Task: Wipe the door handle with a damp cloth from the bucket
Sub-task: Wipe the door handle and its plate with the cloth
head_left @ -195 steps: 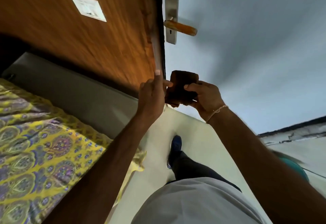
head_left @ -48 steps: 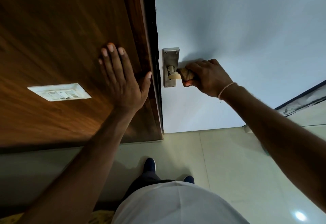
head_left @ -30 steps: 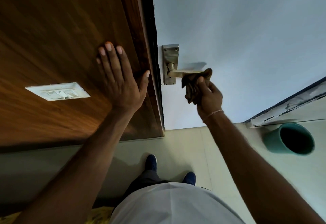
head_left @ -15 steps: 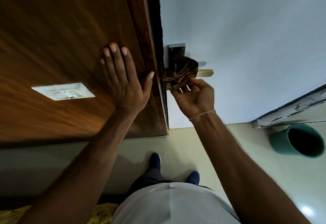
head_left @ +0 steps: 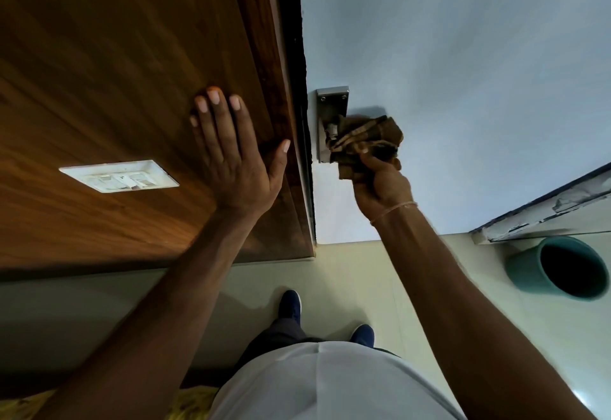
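Observation:
The metal door handle plate (head_left: 331, 102) is fixed to the pale door (head_left: 463, 56) just right of the frame edge. My right hand (head_left: 380, 185) is shut on a bunched brown cloth (head_left: 367, 138), which is wrapped over the lever and hides nearly all of it; only the lever's stub by the plate shows. My left hand (head_left: 231, 151) lies flat, fingers spread, on the wooden wall panel (head_left: 132, 72) left of the door frame. The teal bucket (head_left: 562, 267) stands on the floor at the right.
A white switch plate (head_left: 119, 175) sits on the wooden panel left of my left hand. Pale floor tiles (head_left: 363, 271) lie below the door, with my blue shoes (head_left: 290, 304) on them. A chipped sill edge (head_left: 542, 208) runs above the bucket.
My right hand has drawn the cloth rightward from the plate along the lever, which it now covers to its end. My left hand stays flat on the panel.

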